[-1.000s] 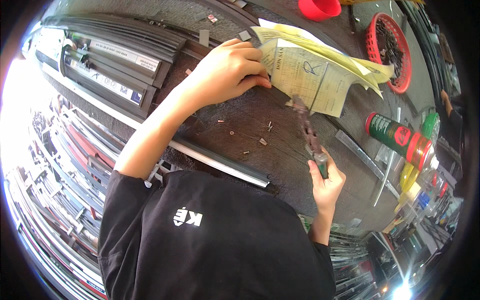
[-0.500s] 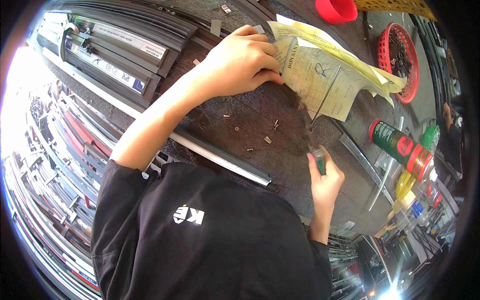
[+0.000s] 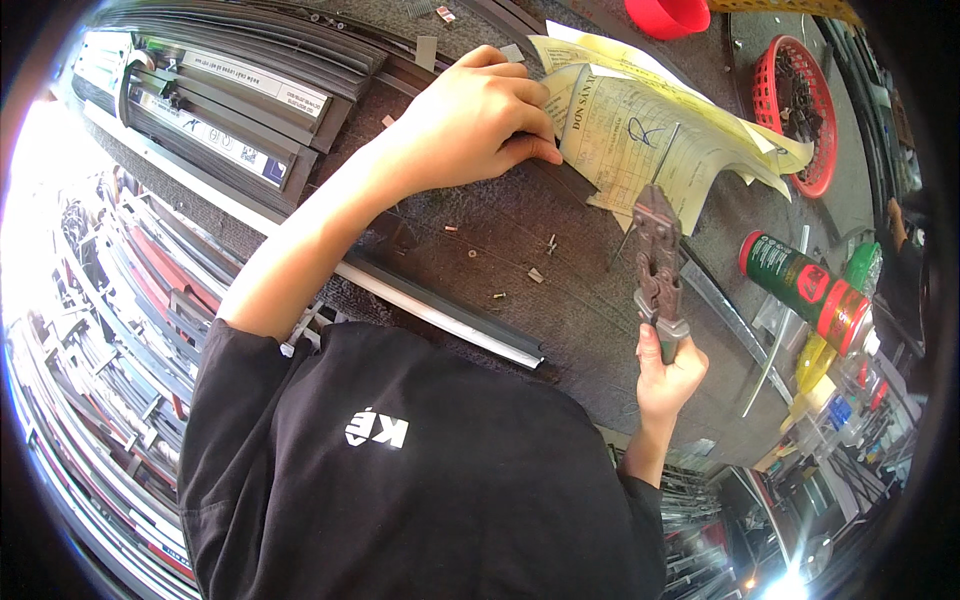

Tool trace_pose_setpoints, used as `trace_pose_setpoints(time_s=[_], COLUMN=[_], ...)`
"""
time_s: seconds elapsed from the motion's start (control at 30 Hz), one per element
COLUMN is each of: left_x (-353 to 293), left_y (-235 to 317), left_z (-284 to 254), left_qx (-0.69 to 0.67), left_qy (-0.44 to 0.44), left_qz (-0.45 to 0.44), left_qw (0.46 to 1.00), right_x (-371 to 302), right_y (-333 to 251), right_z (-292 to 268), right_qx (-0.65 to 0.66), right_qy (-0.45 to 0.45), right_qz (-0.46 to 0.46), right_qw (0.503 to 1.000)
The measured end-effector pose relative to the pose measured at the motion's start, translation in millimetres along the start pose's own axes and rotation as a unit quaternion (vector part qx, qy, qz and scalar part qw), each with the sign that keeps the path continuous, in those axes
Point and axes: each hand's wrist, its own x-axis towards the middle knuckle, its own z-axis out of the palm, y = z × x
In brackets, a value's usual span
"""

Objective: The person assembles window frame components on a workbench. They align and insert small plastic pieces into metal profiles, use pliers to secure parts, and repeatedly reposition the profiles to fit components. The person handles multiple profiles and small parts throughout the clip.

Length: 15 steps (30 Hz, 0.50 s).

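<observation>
Head view: left hand [image 3: 470,125] fingers [image 3: 525,150] curled and pressed down on a dark strip [image 3: 575,180] beside the yellow papers [image 3: 640,140]; right hand [image 3: 670,375] fingers wrapped tight round the handles of bolt cutters [image 3: 657,265], head raised just above the dark surface [image 3: 560,300]. Best done with strip pinned flat, cutter nose square across it, clear of papers and scattered offcuts [image 3: 535,273].

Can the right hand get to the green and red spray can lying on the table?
Probably yes. The can lies just right of the right hand, with only thin metal strips between. But that hand already holds the cutters, so it would need to put them down first.
</observation>
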Motion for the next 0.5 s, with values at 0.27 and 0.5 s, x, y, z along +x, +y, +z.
trace_pose_setpoints(time_s=[0.27, 0.5], left_x=[1.1, 0.4], left_y=[-1.5, -3.9], left_z=[-3.7, -2.0], left_qx=[-0.037, -0.034], left_qy=[-0.027, -0.017], left_qz=[-0.004, 0.009], left_qw=[0.999, 0.999], right_x=[10.5, 13.9], right_y=[-7.2, -17.3], right_z=[0.8, 2.9], right_qx=[-0.01, -0.061], right_qy=[-0.059, -0.036], right_qz=[-0.001, -0.032], right_qw=[0.998, 0.997])
